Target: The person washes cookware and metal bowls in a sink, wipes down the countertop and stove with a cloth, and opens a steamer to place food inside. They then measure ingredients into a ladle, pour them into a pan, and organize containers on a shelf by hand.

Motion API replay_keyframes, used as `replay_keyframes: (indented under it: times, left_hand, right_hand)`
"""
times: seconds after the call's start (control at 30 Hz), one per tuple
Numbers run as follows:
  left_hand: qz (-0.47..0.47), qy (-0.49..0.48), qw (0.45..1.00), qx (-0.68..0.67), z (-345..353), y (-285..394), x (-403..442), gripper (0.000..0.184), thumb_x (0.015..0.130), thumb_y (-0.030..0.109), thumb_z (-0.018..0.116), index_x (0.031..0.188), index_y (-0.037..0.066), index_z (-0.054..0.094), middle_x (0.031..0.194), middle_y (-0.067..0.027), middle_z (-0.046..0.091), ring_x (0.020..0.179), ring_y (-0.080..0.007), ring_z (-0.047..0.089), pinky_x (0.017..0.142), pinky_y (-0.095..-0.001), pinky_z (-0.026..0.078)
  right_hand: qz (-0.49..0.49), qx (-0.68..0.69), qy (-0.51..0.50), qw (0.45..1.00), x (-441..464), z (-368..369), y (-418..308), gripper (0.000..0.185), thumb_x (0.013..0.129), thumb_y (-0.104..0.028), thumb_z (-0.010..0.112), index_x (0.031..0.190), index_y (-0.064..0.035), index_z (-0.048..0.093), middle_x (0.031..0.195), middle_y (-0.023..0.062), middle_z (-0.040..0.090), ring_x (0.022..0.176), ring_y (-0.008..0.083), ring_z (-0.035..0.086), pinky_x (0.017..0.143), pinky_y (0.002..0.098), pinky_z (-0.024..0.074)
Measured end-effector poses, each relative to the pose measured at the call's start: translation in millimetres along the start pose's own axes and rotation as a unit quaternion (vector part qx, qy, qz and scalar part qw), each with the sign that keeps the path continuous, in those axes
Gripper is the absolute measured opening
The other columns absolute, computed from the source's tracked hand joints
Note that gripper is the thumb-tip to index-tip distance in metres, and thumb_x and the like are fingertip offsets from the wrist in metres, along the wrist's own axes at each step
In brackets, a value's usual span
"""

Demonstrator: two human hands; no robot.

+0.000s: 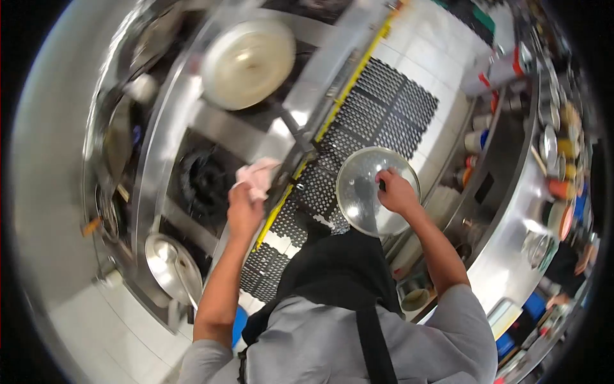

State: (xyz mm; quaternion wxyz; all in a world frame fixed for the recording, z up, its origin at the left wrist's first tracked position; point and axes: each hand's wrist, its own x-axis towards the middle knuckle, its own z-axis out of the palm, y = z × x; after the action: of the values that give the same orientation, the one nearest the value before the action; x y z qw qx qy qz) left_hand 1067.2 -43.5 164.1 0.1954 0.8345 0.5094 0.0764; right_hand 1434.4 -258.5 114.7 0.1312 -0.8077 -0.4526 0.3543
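Observation:
My left hand (pixel 244 210) is closed on a pale pink cloth (pixel 258 178) over the front edge of the stove (pixel 220 125). My right hand (pixel 393 191) grips the dark knob of a round glass lid (pixel 361 201), which hangs above the floor mat. Left of the cloth is a black burner (pixel 208 176) with nothing on it. Further along the stove a large pale round lid or pan (pixel 248 64), blurred, covers another burner.
A metal pan (pixel 171 265) with a utensil in it sits at the stove's near left corner. Black perforated mats (pixel 384 105) cover the floor ahead. On the right, a steel counter (pixel 511 237) carries bowls and containers, with shelves beneath. Another person's hand (pixel 585 256) shows at far right.

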Motion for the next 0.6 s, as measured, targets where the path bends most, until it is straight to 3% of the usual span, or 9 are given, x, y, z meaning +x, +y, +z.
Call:
replay_keyframes:
  times: [0.07, 0.13, 0.2, 0.23, 0.33, 0.37, 0.4, 0.53, 0.6]
  left_hand:
    - [0.016, -0.032, 0.997, 0.063, 9.4, -8.3, 7.6, 0.043, 0.082, 0.011, 0.073, 0.120, 0.003, 0.056, 0.116, -0.0209, 0.059, 0.110, -0.0428, 0.060, 0.097, -0.0472, 0.049]
    - [-0.058, -0.073, 0.990, 0.101, 7.8, 13.7, 18.8, 0.041, 0.081, 0.011, 0.074, 0.116, 0.002, 0.055, 0.114, -0.0205, 0.059, 0.107, -0.0422, 0.060, 0.094, -0.0473, 0.049]
    - [-0.060, -0.123, 0.981, 0.139, 10.1, 7.8, 27.0, 0.040, 0.082, 0.014, 0.076, 0.113, 0.001, 0.055, 0.113, -0.0201, 0.058, 0.104, -0.0411, 0.059, 0.092, -0.0463, 0.048]
    - [-0.073, -0.129, 0.983, 0.108, 12.4, -1.0, 28.0, 0.045, 0.081, 0.015, 0.078, 0.115, 0.000, 0.053, 0.110, -0.0200, 0.057, 0.102, -0.0403, 0.057, 0.090, -0.0450, 0.048]
    - [-0.032, -0.177, 0.966, 0.188, 10.4, -1.3, 28.4, 0.067, 0.076, 0.018, 0.084, 0.126, -0.003, 0.045, 0.116, -0.0213, 0.051, 0.108, -0.0395, 0.055, 0.094, -0.0433, 0.047]
    - [-0.076, -0.195, 0.959, 0.190, 9.9, 29.1, 37.3, 0.074, 0.075, 0.021, 0.086, 0.129, -0.005, 0.043, 0.124, -0.0223, 0.049, 0.113, -0.0394, 0.054, 0.097, -0.0428, 0.046]
    - [-0.036, -0.166, 0.965, 0.200, 15.3, 17.9, 34.7, 0.075, 0.075, 0.021, 0.087, 0.131, -0.004, 0.042, 0.122, -0.0217, 0.051, 0.113, -0.0389, 0.054, 0.099, -0.0409, 0.047]
    - [-0.232, -0.179, 0.939, 0.179, 19.4, 20.4, 27.3, 0.080, 0.078, 0.018, 0.085, 0.139, -0.006, 0.039, 0.121, -0.0216, 0.058, 0.115, -0.0352, 0.057, 0.104, -0.0386, 0.044]
    - [-0.165, -0.183, 0.945, 0.214, 19.2, 3.1, 20.0, 0.085, 0.079, 0.015, 0.082, 0.142, -0.007, 0.029, 0.130, -0.0237, 0.045, 0.122, -0.0359, 0.049, 0.108, -0.0409, 0.038]
  right_hand:
    - [0.039, 0.016, 0.047, 0.998, 26.7, 32.4, 66.3, 0.031, 0.079, -0.006, 0.065, 0.109, -0.0115, 0.059, 0.113, 0.0181, 0.058, 0.094, 0.0455, 0.066, 0.080, 0.0535, 0.0550]
    - [0.124, 0.018, 0.037, 0.991, 58.9, 59.6, 116.2, 0.031, 0.081, -0.008, 0.066, 0.112, -0.0085, 0.058, 0.116, 0.0198, 0.056, 0.094, 0.0457, 0.067, 0.080, 0.0534, 0.0560]
    - [0.162, 0.052, 0.035, 0.985, 87.9, 81.3, 159.0, 0.031, 0.084, -0.009, 0.065, 0.113, -0.0073, 0.057, 0.119, 0.0211, 0.054, 0.095, 0.0460, 0.067, 0.081, 0.0532, 0.0565]
    - [0.177, 0.067, 0.034, 0.981, 102.5, 93.9, 176.8, 0.031, 0.085, -0.009, 0.065, 0.114, -0.0067, 0.057, 0.120, 0.0218, 0.053, 0.095, 0.0461, 0.067, 0.081, 0.0531, 0.0567]
    - [0.239, 0.113, 0.087, 0.960, 154.7, 147.6, 228.9, 0.036, 0.080, -0.001, 0.066, 0.111, -0.0126, 0.053, 0.117, 0.0183, 0.052, 0.090, 0.0463, 0.066, 0.078, 0.0551, 0.0549]
    - [0.248, 0.122, 0.098, 0.956, 170.1, 160.2, 240.4, 0.035, 0.080, -0.001, 0.066, 0.111, -0.0125, 0.053, 0.118, 0.0183, 0.052, 0.091, 0.0461, 0.066, 0.079, 0.0548, 0.0549]
    - [0.256, 0.130, 0.108, 0.952, 183.9, 172.0, 248.8, 0.035, 0.080, -0.002, 0.066, 0.111, -0.0123, 0.053, 0.118, 0.0182, 0.052, 0.092, 0.0460, 0.066, 0.079, 0.0545, 0.0550]
    - [0.288, 0.161, 0.105, 0.938, 234.2, 198.3, 263.2, 0.035, 0.081, -0.001, 0.067, 0.111, -0.0123, 0.054, 0.118, 0.0185, 0.052, 0.095, 0.0454, 0.066, 0.083, 0.0538, 0.0541]
    - [0.311, 0.192, 0.105, 0.925, 260.3, 194.9, 260.5, 0.035, 0.081, -0.001, 0.067, 0.111, -0.0126, 0.055, 0.119, 0.0189, 0.052, 0.099, 0.0453, 0.065, 0.086, 0.0535, 0.0532]
